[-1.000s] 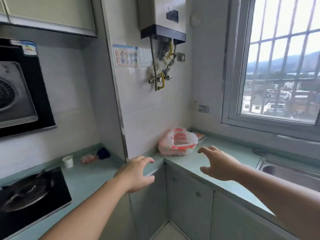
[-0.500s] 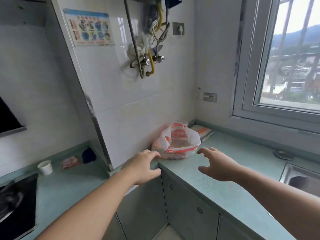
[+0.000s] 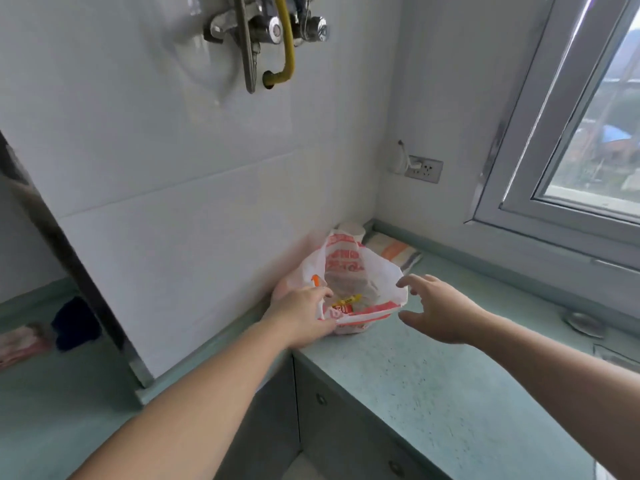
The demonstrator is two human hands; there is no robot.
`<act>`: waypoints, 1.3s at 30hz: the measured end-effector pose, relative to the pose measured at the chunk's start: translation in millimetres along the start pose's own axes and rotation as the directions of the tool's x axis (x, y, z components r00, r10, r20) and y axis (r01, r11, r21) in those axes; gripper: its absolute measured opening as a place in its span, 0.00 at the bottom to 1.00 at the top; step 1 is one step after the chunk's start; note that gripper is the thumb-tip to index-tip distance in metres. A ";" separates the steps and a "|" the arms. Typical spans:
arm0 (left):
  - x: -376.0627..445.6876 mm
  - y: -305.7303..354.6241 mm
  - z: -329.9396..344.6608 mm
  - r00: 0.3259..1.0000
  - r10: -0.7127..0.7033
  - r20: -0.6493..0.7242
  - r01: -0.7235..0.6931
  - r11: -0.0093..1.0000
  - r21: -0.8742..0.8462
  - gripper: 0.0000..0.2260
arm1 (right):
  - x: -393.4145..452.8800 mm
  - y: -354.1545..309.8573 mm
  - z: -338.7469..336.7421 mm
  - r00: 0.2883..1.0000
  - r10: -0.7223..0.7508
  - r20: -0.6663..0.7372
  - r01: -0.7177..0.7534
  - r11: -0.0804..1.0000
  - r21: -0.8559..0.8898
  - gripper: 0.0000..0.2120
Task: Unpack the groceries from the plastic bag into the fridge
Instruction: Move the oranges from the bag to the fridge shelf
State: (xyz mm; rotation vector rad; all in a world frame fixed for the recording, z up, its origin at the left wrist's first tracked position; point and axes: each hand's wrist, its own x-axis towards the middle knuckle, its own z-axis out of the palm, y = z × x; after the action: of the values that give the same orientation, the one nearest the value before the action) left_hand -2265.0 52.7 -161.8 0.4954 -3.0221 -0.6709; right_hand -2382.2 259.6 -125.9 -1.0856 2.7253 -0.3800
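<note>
A white plastic bag point(image 3: 349, 271) with red print stands open on the pale green counter point(image 3: 433, 386), in the corner against the tiled wall. Inside it I see a yellow and a red packet point(image 3: 346, 303); the rest of the contents are unclear. My left hand point(image 3: 301, 315) rests on the bag's left rim, fingers curled at the edge; whether it grips the plastic is unclear. My right hand point(image 3: 436, 306) hovers at the bag's right rim with fingers spread, holding nothing. The fridge is out of view.
A folded striped cloth point(image 3: 393, 251) and a white cup point(image 3: 351, 230) lie behind the bag. A wall socket point(image 3: 424, 169) and window point(image 3: 588, 133) are to the right, pipes point(image 3: 273, 39) overhead. A metal sink plug point(image 3: 583, 323) sits at right. Cabinet doors point(image 3: 346, 427) are below.
Both hands have moved forward to the bag: the left now touches its left rim, the right has reached its right rim. The view has closed in on the corner and tilted down.
</note>
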 end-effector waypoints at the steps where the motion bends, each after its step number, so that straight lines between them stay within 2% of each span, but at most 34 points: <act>1: 12.6 -1.9 3.8 1.000 -0.001 0.022 0.001 1.000 -0.013 0.24 | 11.7 2.0 3.0 1.000 0.009 0.010 -0.009 1.000 0.007 0.25; 7: 88.8 -7.3 47.8 0.983 0.008 0.185 0.015 0.992 -0.124 0.19 | 87.2 17.7 23.5 0.997 0.033 0.066 -0.036 0.999 0.039 0.25; 13: 146.7 -10.6 75.5 0.980 -0.070 0.185 0.083 0.994 -0.065 0.07 | 158.6 27.4 53.4 0.994 0.019 0.109 -0.035 0.988 0.151 0.24; 17: 175.9 -30.1 92.0 0.961 -0.150 0.233 0.134 0.988 0.081 0.13 | 193.1 28.5 73.3 0.993 0.011 0.120 -0.029 0.989 0.143 0.23; 21: 181.3 -61.0 91.3 0.921 -0.277 0.273 0.195 0.937 0.291 0.20 | 217.8 23.5 92.0 0.980 -0.030 0.198 -0.006 0.984 0.178 0.24; 24: 177.7 -84.1 79.9 0.915 -0.344 0.213 0.267 0.909 0.320 0.21 | 237.5 12.8 105.7 0.966 -0.048 0.252 0.002 0.984 0.178 0.25; 28: 175.3 -114.2 62.8 0.912 -0.390 0.124 0.333 0.883 0.331 0.22 | 255.3 -13.4 121.0 0.949 -0.115 0.294 0.085 0.990 0.112 0.20; 31: 176.2 -136.1 56.7 0.888 -0.441 0.127 0.392 0.873 0.289 0.24 | 269.7 -32.9 136.6 0.937 -0.166 0.306 0.148 0.986 0.082 0.23; 34: 176.1 -149.4 56.0 0.908 -0.377 0.185 0.335 0.916 0.221 0.26 | 283.1 -47.1 150.6 0.932 -0.187 0.310 0.200 0.980 -0.010 0.23; 36: 176.8 -157.7 58.9 0.927 -0.332 0.174 0.292 0.931 0.219 0.29 | 290.7 -55.4 157.2 0.925 -0.197 0.324 0.233 0.970 -0.076 0.21; 39: 180.5 -163.3 67.3 0.953 -0.270 0.136 0.210 0.915 0.344 0.32 | 300.8 -60.0 167.9 0.909 -0.224 0.353 0.281 0.952 -0.120 0.25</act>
State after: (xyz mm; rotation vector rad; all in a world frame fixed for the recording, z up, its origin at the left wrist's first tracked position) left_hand -2391.9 -115.0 -301.6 0.8755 -3.2945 -0.2219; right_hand -2514.9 -19.4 -289.9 -1.4106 2.3532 0.0087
